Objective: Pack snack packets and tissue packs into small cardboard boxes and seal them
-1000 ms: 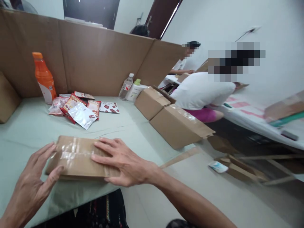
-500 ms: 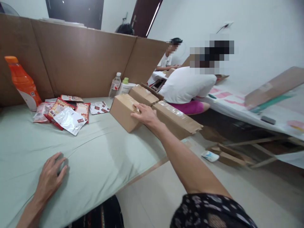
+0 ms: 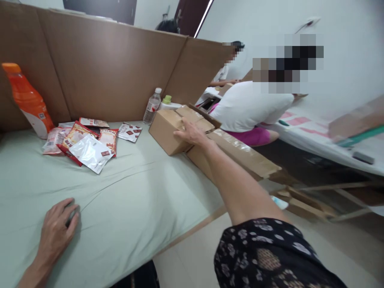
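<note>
My right hand (image 3: pixel 193 134) is on a small brown cardboard box (image 3: pixel 166 132) at the right side of the table, its fingers bent over the box's top and near edge. The thumb is hard to make out. This box sits against a taped cardboard box (image 3: pixel 193 113) behind it. A longer taped box (image 3: pixel 243 150) lies to the right, partly covered by my forearm. My left hand (image 3: pixel 58 224) rests on the green cloth at the lower left, fingers apart and holding nothing.
Several snack packets (image 3: pixel 91 152) and a patterned white packet (image 3: pixel 129 132) lie on the cloth (image 3: pixel 129 208). An orange bottle (image 3: pixel 30 104), a clear bottle (image 3: pixel 152 107) and a green-capped bottle (image 3: pixel 167 100) stand by the cardboard screen (image 3: pixel 120 72). A person in white (image 3: pixel 255 106) sits beyond.
My right hand has shifted the small box back and right, closer against the other boxes. The left hand stays on the cloth. The view has turned slightly.
</note>
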The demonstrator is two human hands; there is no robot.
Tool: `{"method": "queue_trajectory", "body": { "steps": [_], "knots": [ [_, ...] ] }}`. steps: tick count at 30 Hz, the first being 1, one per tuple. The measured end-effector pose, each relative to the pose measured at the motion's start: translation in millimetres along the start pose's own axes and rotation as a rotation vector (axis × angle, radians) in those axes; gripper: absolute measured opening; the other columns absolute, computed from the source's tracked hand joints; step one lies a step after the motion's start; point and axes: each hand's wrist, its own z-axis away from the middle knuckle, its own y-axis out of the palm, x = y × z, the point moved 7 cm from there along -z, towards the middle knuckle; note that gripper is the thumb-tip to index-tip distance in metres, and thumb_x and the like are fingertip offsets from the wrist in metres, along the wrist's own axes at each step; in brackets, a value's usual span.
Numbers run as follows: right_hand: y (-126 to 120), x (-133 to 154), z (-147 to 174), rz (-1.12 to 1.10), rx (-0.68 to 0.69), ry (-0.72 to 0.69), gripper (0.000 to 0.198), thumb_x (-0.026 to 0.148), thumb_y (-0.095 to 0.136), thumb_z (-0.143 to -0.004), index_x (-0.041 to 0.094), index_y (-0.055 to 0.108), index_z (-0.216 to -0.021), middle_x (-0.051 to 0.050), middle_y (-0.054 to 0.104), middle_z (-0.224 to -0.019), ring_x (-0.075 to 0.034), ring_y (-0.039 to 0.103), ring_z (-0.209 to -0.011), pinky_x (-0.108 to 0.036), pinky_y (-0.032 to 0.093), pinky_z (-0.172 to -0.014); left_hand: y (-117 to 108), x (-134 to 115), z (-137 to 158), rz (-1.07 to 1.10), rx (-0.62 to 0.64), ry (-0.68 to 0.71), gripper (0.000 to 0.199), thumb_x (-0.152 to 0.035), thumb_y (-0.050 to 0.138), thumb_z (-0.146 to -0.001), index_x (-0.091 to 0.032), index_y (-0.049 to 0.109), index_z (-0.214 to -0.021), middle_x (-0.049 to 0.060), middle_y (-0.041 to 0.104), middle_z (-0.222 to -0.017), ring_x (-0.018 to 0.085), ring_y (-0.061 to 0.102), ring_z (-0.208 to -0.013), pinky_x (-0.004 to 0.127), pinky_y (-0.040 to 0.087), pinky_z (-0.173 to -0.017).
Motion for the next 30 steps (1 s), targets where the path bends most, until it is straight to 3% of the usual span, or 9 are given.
{"method": "queue_trajectory", "body": {
  "steps": [4, 7, 10, 13, 15, 18, 20, 23, 30],
  "knots": [
    [-11, 14, 24, 0.026, -0.200, 0.004, 0.078, 0.053, 0.047, -0.102, -0.003, 0.040, -0.155, -0.036, 0.041, -0.159, -0.048, 0.039, -0.148, -0.059, 0.032, -0.114, 4, -9, 0, 0.023, 0.064, -0.060, 0.027, -0.030, 0.049, -0.099, -0.022, 0.074, -0.104, 0.015, 0.075, -0.119, 0.035, 0.069, -0.109, 0.052, 0.054, -0.091],
    [10, 53, 57, -0.016, -0.343, -0.134, 0.066, 0.049, 0.046, -0.100, 0.006, 0.049, -0.151, -0.029, 0.035, -0.166, -0.044, 0.031, -0.154, -0.062, 0.029, -0.118, 7, -20, 2, 0.028, 0.129, -0.137, 0.024, -0.022, 0.053, -0.094, -0.023, 0.074, -0.105, 0.014, 0.073, -0.125, 0.034, 0.066, -0.117, 0.052, 0.054, -0.098],
    [77, 125, 103, -0.114, -0.171, -0.401, 0.054, 0.047, 0.047, -0.097, 0.017, 0.061, -0.141, -0.022, 0.050, -0.159, -0.040, 0.046, -0.145, -0.059, 0.040, -0.111, 10, -31, 4, 0.023, 0.196, -0.198, 0.025, -0.016, 0.060, -0.088, -0.022, 0.074, -0.108, 0.014, 0.071, -0.129, 0.032, 0.064, -0.121, 0.051, 0.053, -0.103],
    [142, 212, 165, -0.206, 0.059, -0.616, 0.055, 0.046, 0.049, -0.096, 0.018, 0.061, -0.142, -0.021, 0.061, -0.148, -0.038, 0.056, -0.136, -0.056, 0.048, -0.106, 9, -38, 7, 0.021, 0.233, -0.233, 0.023, -0.017, 0.067, -0.085, -0.022, 0.076, -0.106, 0.014, 0.071, -0.130, 0.031, 0.064, -0.123, 0.049, 0.054, -0.105],
    [162, 264, 204, -0.248, 0.074, -0.708, 0.055, 0.046, 0.049, -0.097, 0.018, 0.060, -0.143, -0.020, 0.063, -0.146, -0.037, 0.057, -0.135, -0.056, 0.049, -0.106, 1, -38, 11, 0.020, 0.220, -0.250, 0.025, -0.019, 0.071, -0.083, -0.021, 0.076, -0.107, 0.014, 0.071, -0.130, 0.030, 0.066, -0.123, 0.046, 0.056, -0.105],
    [165, 314, 244, -0.297, -0.024, -0.823, 0.049, 0.040, 0.046, -0.101, 0.017, 0.061, -0.142, -0.022, 0.062, -0.146, -0.038, 0.055, -0.137, -0.060, 0.046, -0.108, -25, -27, 18, 0.008, 0.145, -0.291, 0.030, -0.021, 0.072, -0.084, -0.021, 0.076, -0.114, 0.015, 0.069, -0.135, 0.030, 0.065, -0.125, 0.045, 0.056, -0.106],
    [163, 327, 258, -0.306, -0.074, -0.886, 0.045, 0.035, 0.043, -0.104, 0.016, 0.063, -0.139, -0.023, 0.063, -0.144, -0.037, 0.056, -0.135, -0.060, 0.046, -0.108, -51, -6, 17, -0.011, 0.070, -0.335, 0.033, -0.023, 0.071, -0.086, -0.021, 0.075, -0.119, 0.016, 0.067, -0.140, 0.031, 0.064, -0.128, 0.049, 0.055, -0.109],
    [161, 327, 262, -0.280, -0.105, -0.921, 0.044, 0.033, 0.041, -0.105, 0.016, 0.064, -0.138, -0.021, 0.065, -0.143, -0.036, 0.061, -0.130, -0.058, 0.048, -0.106, -100, 49, 0, -0.064, -0.069, -0.421, 0.041, -0.027, 0.068, -0.087, -0.018, 0.070, -0.127, 0.019, 0.061, -0.146, 0.037, 0.058, -0.135, 0.059, 0.049, -0.114],
    [158, 325, 263, -0.236, -0.128, -0.905, 0.043, 0.032, 0.041, -0.105, 0.016, 0.064, -0.138, -0.020, 0.067, -0.140, -0.036, 0.062, -0.126, -0.057, 0.051, -0.102, -207, 212, -99, -0.208, -0.344, -0.603, 0.066, -0.021, 0.070, -0.088, -0.013, 0.047, -0.150, 0.021, 0.033, -0.168, 0.045, 0.025, -0.158, 0.065, 0.025, -0.127]
  ]
}}
